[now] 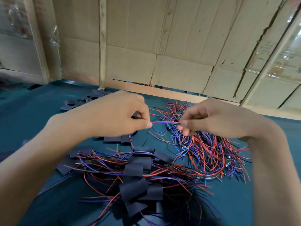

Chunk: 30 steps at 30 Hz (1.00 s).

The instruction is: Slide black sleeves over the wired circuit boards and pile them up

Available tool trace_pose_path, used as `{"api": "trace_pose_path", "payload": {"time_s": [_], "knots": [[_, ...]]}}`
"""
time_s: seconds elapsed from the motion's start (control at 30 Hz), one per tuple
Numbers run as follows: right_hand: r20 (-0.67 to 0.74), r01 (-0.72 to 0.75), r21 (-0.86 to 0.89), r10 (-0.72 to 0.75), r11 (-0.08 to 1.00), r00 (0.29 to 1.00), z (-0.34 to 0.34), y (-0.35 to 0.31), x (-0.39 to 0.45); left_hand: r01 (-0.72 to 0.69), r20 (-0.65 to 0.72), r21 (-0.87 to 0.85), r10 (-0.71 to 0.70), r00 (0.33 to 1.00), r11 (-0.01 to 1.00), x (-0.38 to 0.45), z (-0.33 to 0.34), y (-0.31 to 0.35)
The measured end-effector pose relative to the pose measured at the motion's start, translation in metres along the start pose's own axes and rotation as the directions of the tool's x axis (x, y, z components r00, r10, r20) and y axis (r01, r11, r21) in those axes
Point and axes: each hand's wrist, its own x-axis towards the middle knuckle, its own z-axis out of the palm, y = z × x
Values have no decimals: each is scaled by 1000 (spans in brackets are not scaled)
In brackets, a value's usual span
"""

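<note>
Pinching a thin red-and-blue wire pair point(165, 122) taut at frame centre, your left hand point(114, 115) and right hand point(216, 118) grip opposite ends; flat matte black sleeves point(140, 181) wrap glossy tangled wires, lower centre.

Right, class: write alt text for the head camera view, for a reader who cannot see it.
Two bare hands hold a thin red and blue wire pair taut between them, the left hand and right hand each pinching one end. Below lie a pile of black-sleeved wired boards and, to the right, a tangle of unsleeved red and blue wired boards on a dark green cloth-covered table.
</note>
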Motion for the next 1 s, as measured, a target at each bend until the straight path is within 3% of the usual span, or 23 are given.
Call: {"api": "trace_pose_path", "payload": {"time_s": [0.1, 0.17, 0.27, 0.4, 0.53, 0.63, 0.7, 0.73, 0.83, 1.0], "knots": [[-7, 84, 22, -84, 996, 996, 17, -11, 14, -28, -89, -47, 24, 996, 998, 3, 3, 0], [-22, 131, 157, -129, 979, 991, 28, -15, 23, -41, -113, -96, 30, 993, 995, 4, 4, 0], [-2, 114, 294, -119, 949, 993, 30, -11, 26, 5, -30, -137, -9, 1000, 991, 3, 1, -7], [12, 54, 183, -57, 982, 998, 18, -2, 20, 41, 69, -95, -34, 997, 995, 1, -2, -14], [-41, 142, 112, -138, 983, 990, 21, -7, 20, 15, 16, -56, -15, 1000, 998, 4, 3, -6], [-122, 217, 140, -200, 966, 972, 20, -7, 23, 21, -73, -296, -44, 996, 955, 6, 5, -1], [-182, 233, 175, -202, 957, 962, 15, -5, 21, 68, -35, -534, -102, 994, 843, 5, 4, -3], [-221, 248, 201, -203, 948, 954, 12, -3, 19, 79, 2, -575, -95, 995, 814, 4, 4, -5], [-293, 318, 224, -247, 921, 924, 5, -3, 12, -33, -28, -528, 21, 999, 849, 1, 8, -3], [-248, 394, 169, -348, 903, 904, 13, -19, 6, -222, -174, -558, 149, 973, 800, 3, 21, 9]]}}
